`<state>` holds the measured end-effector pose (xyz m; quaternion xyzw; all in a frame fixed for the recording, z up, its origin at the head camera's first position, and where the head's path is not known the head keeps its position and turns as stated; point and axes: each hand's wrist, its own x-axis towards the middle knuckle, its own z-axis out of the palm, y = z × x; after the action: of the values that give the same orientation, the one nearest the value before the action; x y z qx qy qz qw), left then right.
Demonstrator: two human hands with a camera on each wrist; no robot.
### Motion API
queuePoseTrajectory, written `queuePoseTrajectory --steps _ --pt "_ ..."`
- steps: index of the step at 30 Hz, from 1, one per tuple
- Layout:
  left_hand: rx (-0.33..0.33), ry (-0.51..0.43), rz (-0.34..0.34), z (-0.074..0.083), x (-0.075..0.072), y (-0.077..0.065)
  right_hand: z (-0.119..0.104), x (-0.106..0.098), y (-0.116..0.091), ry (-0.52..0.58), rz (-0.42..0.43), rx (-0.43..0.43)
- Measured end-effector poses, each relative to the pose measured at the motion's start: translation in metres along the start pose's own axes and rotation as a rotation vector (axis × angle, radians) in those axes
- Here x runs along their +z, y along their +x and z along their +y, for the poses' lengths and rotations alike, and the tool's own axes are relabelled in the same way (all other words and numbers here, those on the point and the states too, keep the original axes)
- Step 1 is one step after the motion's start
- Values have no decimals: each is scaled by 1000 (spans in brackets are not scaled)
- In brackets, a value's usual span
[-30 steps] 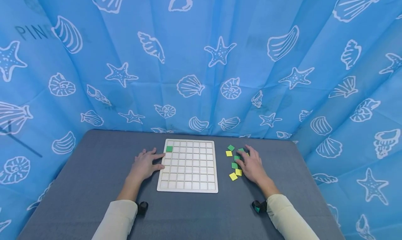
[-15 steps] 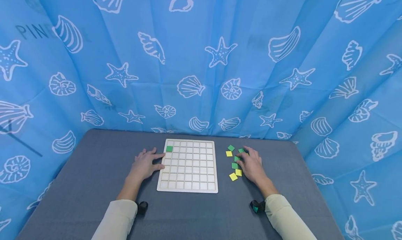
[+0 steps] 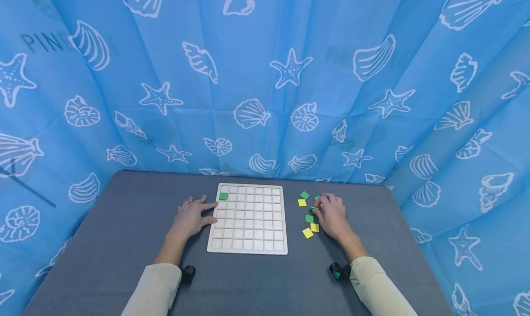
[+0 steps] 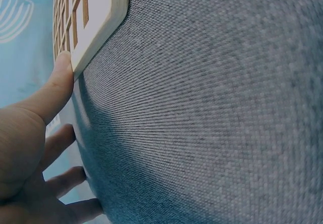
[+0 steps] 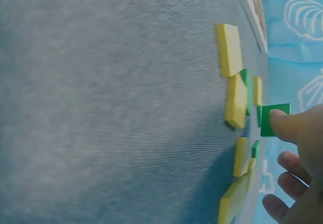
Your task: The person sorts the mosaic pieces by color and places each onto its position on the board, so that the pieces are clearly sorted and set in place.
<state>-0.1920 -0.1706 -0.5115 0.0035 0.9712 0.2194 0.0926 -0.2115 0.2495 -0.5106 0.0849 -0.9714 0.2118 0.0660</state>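
My left hand (image 3: 191, 218) rests at the left edge of a pale wooden grid board (image 3: 248, 250), its thumb and index finger straight against the frame. In the left wrist view the thumb (image 4: 59, 85) touches the board's rim, the other fingers spread on the cloth. One green tile (image 3: 223, 196) lies in a cell near the board's top left. My right hand (image 3: 332, 216) pinches a green square tile (image 5: 273, 120) between thumb and fingers, tilted up above the loose tiles. Below it lie yellow tiles (image 5: 230, 50) and green tiles (image 3: 309, 219) on the table.
A grey cloth-covered table (image 3: 256, 284) carries everything. The loose tiles lie to the right of the board, some partly hidden by the right hand. A blue curtain (image 3: 265, 77) with white shells and starfish hangs behind and at the sides.
My right fingers have drawn together on a green tile and tipped it up from the cloth. The left hand and the board have stayed in place.
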Motion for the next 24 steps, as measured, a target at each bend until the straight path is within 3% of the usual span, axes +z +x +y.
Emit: queuePoseTrajectory --steps 7,14,24 --pt "1 1 -2 -1 0 0 0 -4 7 14 17 -60" --pt "-9 1 -6 -1 -1 1 -1 -5 11 121 -37 -9" --pt "5 -2 -11 -1 -2 2 -10 -2 17 198 -13 43"
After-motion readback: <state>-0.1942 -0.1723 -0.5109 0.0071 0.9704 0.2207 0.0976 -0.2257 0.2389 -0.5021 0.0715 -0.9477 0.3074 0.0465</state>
